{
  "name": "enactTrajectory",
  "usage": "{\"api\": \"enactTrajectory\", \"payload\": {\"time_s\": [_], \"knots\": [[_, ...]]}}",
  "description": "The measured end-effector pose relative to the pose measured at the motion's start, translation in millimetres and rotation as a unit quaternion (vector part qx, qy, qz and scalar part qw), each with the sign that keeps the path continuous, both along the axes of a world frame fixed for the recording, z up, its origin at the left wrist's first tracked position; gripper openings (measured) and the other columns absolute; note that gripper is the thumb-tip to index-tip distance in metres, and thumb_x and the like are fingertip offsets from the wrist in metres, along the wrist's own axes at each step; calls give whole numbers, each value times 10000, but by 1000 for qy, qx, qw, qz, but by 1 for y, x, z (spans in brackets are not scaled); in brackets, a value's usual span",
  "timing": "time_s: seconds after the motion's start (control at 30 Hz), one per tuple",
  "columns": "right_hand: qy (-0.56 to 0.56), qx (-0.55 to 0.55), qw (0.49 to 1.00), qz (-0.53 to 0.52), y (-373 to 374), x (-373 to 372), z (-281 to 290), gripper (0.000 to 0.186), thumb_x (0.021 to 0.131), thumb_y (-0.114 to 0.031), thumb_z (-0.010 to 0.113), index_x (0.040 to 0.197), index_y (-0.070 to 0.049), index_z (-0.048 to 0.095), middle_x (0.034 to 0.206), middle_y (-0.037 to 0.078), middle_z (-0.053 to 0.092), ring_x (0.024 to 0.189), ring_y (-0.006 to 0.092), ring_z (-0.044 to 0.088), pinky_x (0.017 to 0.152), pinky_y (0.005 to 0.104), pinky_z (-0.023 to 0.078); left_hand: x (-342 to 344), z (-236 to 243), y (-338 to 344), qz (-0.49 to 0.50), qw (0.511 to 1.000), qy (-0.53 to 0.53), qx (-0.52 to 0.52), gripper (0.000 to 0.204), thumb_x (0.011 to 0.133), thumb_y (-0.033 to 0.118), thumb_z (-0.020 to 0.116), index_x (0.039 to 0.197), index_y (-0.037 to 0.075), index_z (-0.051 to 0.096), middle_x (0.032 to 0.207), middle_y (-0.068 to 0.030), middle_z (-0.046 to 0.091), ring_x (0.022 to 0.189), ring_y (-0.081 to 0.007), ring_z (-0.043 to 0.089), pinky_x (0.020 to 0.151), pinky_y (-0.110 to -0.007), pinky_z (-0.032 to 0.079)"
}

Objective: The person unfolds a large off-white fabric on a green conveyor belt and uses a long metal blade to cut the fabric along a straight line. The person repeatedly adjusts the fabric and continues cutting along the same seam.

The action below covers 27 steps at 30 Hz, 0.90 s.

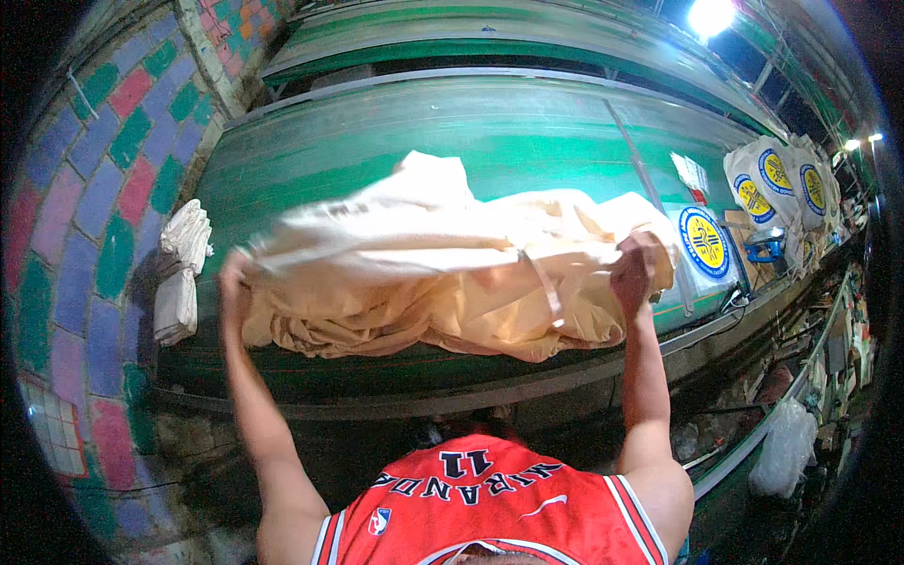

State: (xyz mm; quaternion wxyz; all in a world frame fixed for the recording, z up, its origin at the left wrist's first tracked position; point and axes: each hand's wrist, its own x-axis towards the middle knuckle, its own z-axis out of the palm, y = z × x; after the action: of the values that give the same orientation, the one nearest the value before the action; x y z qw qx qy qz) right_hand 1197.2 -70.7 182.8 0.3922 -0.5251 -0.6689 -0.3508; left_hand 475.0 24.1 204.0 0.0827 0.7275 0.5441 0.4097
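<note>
A large heap of cream cloth [490, 254] lies crumpled across the green table [537, 151], with deep folds along its near side. My left hand [235, 268] is closed on the cloth's left end, slightly smeared by motion. At the other end, my right hand [637, 266] grips the upper fold with bent fingers. Between the two hands the fabric is stretched into long creases, and one corner sticks up at the far side. A narrow strap-like strip hangs over the front of the heap near its right half.
Folded white cloths [184, 268] sit at the table's left edge, by a painted block wall [94, 207]. To the right lie a white sheet with a round emblem [702, 242], a blue object [765, 247] and printed sacks [786, 184]. A plastic bag [783, 450] hangs lower right.
</note>
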Motion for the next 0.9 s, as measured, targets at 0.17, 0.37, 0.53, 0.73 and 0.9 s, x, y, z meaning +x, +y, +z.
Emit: {"api": "enactTrajectory", "payload": {"time_s": [0.17,0.37,0.53,0.73,0.9], "knots": [[54,-846,522,-95,-59,25,-70,172,730,-149,725,858,-36,743,801,141,717,716,213,678,613,366,538,-8,-117,-74,-130,582,241,-766,321,779,95,755,1078,5,684,877,-81,725,726,-196,688,664,-345,548],[403,-507,761,38,3,40,-56,329,819,-23,591,1133,-36,689,823,99,724,741,155,692,651,310,558,30,-104,-23,-60,872,104,-475,478,797,179,743,1219,-3,613,892,-189,713,776,-308,700,688,-393,550],[324,-352,877,49,83,-55,-152,319,876,-52,608,1193,-21,621,895,180,707,868,259,710,722,369,553,123,-172,41,141,974,121,-132,532,815,238,736,1264,-1,581,1179,-232,662,1066,-425,637,917,-465,508],[252,-629,712,184,64,-141,-205,494,862,-322,668,1246,-26,575,997,263,690,939,379,687,787,455,527,118,-202,54,53,955,108,-272,449,800,202,730,1176,-25,635,1105,-257,679,1047,-398,654,899,-461,514],[192,-670,717,7,109,-60,-158,218,779,-219,733,852,-13,731,817,151,729,751,155,645,637,388,498,37,-134,66,118,987,-82,-70,228,850,21,581,1067,-5,643,1031,-214,668,970,-369,645,869,-422,496]]}}
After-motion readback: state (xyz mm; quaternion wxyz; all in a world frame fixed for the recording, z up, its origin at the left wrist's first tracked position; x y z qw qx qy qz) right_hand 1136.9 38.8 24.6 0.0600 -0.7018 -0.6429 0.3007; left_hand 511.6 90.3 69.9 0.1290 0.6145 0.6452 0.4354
